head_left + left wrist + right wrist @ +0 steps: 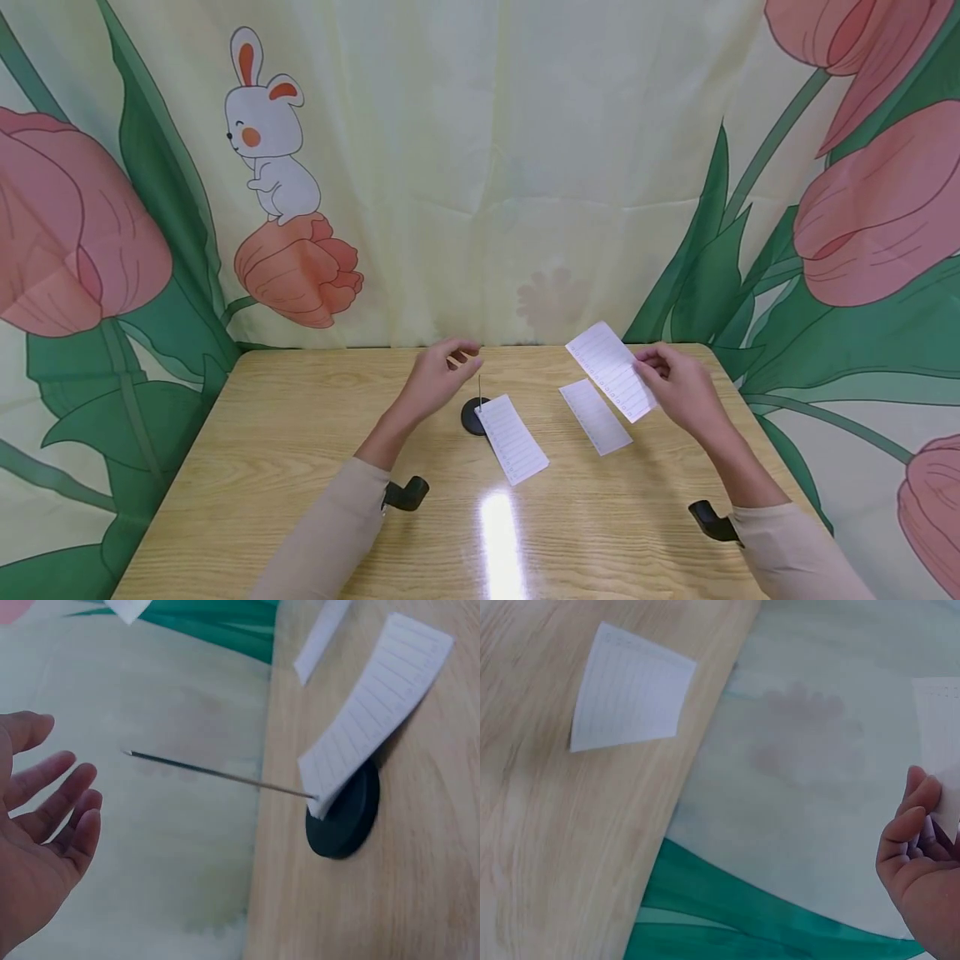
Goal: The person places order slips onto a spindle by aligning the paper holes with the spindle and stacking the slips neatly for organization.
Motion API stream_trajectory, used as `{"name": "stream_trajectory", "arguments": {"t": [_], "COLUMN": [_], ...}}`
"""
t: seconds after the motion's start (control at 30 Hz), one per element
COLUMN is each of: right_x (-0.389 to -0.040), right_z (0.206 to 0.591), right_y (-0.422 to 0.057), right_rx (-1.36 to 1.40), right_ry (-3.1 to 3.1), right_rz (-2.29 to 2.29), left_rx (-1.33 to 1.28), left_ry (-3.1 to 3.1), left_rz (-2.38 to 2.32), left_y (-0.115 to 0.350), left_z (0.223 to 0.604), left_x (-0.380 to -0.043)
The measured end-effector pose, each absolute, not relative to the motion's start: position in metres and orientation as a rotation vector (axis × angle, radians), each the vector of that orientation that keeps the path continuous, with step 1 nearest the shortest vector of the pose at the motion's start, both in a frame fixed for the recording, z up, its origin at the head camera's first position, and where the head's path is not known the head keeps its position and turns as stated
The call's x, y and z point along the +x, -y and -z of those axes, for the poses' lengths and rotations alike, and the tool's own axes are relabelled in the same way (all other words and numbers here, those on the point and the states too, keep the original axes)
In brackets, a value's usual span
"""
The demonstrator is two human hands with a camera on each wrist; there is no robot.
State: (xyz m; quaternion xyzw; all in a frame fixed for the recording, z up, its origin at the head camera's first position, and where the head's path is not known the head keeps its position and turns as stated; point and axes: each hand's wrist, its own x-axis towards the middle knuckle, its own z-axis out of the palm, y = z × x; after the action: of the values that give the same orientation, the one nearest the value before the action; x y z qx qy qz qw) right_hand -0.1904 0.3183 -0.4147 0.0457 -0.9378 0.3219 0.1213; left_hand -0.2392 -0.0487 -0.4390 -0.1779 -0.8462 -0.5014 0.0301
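In the head view my right hand pinches a ruled paper slip by its edge, holding it up over the table's right side. A second slip lies on the wood below it. My left hand holds nothing; its fingers are loosely bent beside the upright metal spike of a bill spike. Around the foot of that spike, one end of another ruled slip is pierced and rests on the round black base. The left wrist view has the fingers apart from the spike's tip.
A wooden table carries everything, its far edge meeting a curtain printed with tulips and a rabbit. Black camera mounts sit on both wrists. A bright reflection falls on the table's front middle.
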Motion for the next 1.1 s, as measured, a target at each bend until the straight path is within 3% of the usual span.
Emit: {"name": "stream_trajectory", "arguments": {"t": [0.57,1.1], "right_x": [-0.188,-0.189], "right_z": [0.401,0.403], "right_y": [-0.281,-0.263], "right_rx": [0.222,0.34], "right_ry": [2.702,2.635], "right_rz": [-1.08,-1.118], "left_rx": [-0.7,-0.69], "left_ry": [2.522,2.532], "left_rz": [1.564,1.653], "left_y": [0.014,-0.009], "left_z": [0.41,0.409], "left_x": [-0.24,-0.242]}}
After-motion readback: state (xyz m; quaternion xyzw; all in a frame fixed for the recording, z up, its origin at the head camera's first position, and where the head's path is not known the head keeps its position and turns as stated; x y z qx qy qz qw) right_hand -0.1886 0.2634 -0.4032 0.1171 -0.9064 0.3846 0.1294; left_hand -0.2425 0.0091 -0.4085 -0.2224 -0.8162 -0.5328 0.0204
